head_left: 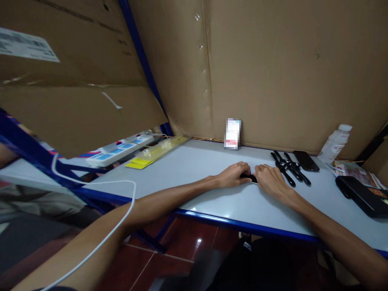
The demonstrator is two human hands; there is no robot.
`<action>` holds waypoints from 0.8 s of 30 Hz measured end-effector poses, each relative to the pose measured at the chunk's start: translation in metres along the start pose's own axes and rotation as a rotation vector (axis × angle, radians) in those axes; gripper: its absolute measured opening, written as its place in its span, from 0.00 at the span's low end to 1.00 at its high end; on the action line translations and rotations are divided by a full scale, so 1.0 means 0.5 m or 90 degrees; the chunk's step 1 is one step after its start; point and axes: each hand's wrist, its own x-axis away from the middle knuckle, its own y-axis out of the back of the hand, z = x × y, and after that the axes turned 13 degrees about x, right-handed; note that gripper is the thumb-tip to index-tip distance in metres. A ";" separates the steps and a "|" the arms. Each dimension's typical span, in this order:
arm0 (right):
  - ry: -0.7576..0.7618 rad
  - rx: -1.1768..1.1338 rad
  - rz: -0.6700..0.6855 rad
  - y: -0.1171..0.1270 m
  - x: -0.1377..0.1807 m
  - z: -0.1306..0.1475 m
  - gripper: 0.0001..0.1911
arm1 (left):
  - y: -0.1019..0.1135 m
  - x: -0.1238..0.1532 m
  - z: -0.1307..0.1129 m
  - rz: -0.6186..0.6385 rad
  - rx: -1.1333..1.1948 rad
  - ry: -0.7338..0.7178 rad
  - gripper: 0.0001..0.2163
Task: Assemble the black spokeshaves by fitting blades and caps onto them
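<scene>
My left hand point(234, 175) and my right hand point(268, 178) meet low over the table, fingers curled in on a small black object point(253, 178). Only a short dark part and a pale lower edge of it show between the hands; the fingers cover the rest, so its kind is unclear. Just right of my right hand lie several slim black tools with rounded handles point(298, 173), partly overlapping. Their kind is also hard to make out.
Behind my hands a lit phone point(233, 133) leans on the cardboard wall. A dark phone point(306, 161), a plastic bottle point(335, 143) and a black case point(362, 196) are at the right. Yellow packaging point(157, 152) and a power strip point(121, 150) lie left; a white cable point(121, 220) crosses my left arm.
</scene>
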 end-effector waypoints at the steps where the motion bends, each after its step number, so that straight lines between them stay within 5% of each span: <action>1: -0.013 0.002 0.004 0.000 0.000 0.007 0.17 | 0.001 -0.001 0.001 0.001 0.000 -0.001 0.13; 6: -0.063 -0.009 0.022 0.004 -0.005 -0.009 0.17 | 0.006 -0.002 -0.004 0.015 -0.021 0.003 0.12; 16: -0.304 0.022 0.057 -0.023 0.001 -0.219 0.18 | 0.019 -0.006 -0.012 -0.002 -0.069 0.139 0.16; 24: -0.305 0.043 0.102 -0.055 -0.001 -0.220 0.19 | 0.022 -0.011 0.005 -0.047 -0.092 0.215 0.17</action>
